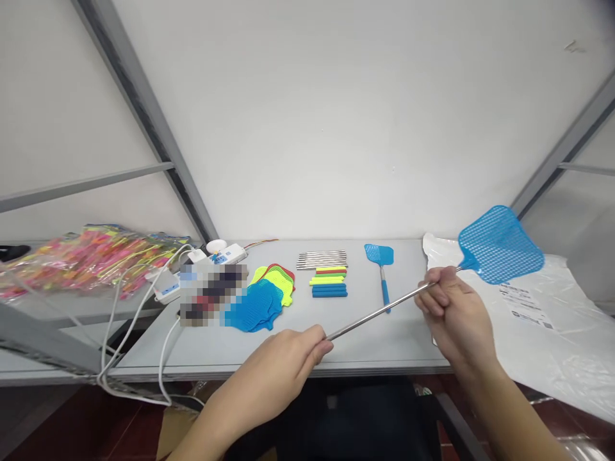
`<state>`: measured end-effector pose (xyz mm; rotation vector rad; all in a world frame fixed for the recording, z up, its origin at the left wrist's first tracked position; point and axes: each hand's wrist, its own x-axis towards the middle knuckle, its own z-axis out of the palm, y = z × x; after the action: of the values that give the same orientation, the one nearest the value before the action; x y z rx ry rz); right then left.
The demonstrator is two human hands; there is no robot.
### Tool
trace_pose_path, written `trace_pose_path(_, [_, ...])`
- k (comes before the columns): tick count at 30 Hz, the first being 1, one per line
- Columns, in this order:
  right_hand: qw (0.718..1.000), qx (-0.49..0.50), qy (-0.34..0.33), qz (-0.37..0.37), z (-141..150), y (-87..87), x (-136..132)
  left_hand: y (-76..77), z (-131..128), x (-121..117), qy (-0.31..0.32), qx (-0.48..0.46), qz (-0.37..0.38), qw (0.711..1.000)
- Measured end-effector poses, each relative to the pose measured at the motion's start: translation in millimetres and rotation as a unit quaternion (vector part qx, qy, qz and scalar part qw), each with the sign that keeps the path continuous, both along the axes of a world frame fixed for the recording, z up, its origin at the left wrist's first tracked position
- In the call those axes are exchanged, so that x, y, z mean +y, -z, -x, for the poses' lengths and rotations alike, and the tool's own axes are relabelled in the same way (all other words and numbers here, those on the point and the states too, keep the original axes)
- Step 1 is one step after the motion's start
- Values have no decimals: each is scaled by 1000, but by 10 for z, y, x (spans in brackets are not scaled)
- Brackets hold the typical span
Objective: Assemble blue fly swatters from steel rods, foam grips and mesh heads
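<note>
I hold a blue fly swatter with a long metal rod (379, 313) stretched between my hands above the grey table (384, 346). My left hand (288, 362) is closed round the rod's near end. My right hand (451, 307) pinches the rod just below the blue mesh head (500, 244), which points up and to the right. A second, shorter blue fly swatter (380, 262) lies flat on the table behind the rod.
On the table lie a pile of blue, yellow and red mesh heads (264, 298), stacked coloured handles (329, 282), a row of metal rods (321, 259), white plastic bags (542, 320) at right, a power strip with cables (166, 285) and packaged colourful items (81, 256) at left.
</note>
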<state>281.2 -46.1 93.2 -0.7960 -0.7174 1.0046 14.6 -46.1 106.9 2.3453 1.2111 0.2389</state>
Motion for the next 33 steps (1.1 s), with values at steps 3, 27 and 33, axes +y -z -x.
trace_pose_path(3, [1000,4,10,-5,-114,-83,-49,-31,102,-88,6,12,-4,1000])
trace_pose_path(27, [999,-41,-11,-7,-56,-5,-296,-49,462,-202,-12,15,3,1000])
trace_pose_path(33, [998,-32,-38,-39,149,38,-316,-71,428,-222,-6,30,-29,999])
